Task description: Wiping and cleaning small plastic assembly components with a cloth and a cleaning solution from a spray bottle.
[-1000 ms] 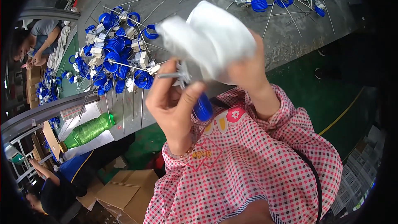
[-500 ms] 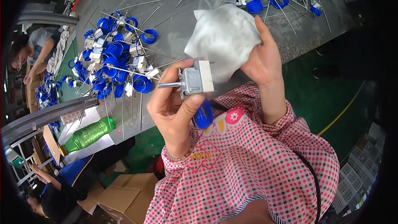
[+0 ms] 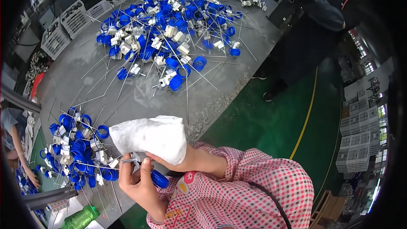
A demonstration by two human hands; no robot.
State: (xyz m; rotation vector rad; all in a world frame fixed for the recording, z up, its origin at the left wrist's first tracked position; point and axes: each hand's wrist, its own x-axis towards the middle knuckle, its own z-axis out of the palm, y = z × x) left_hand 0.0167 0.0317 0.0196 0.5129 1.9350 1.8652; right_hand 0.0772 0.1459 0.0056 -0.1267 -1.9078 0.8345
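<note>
My left hand [image 3: 142, 186] is closed on a capillary thermostat, gripping it between thumb and fingers. Its metal shaft [image 3: 129, 160] sticks out to the left, and its blue coil [image 3: 159, 179] hangs below, beside my thumb. A folded white cloth [image 3: 148, 138] drapes over my right hand [image 3: 182, 165], which holds it right against the thermostat. That cloth hides most of the right fingers and much of the thermostat's body.
A big heap of blue-coiled thermostats [image 3: 169, 29] covers the far grey table [image 3: 80, 85]. A smaller pile [image 3: 78, 152] lies left of my hands, near a green bottle [image 3: 80, 217]. White crates [image 3: 74, 19] stand far left. A co-worker [image 3: 318, 21] stands far right.
My right hand has brought the cloth leftward onto the thermostat, covering part of it. The view has swung up and right, showing the large heap and the co-worker.
</note>
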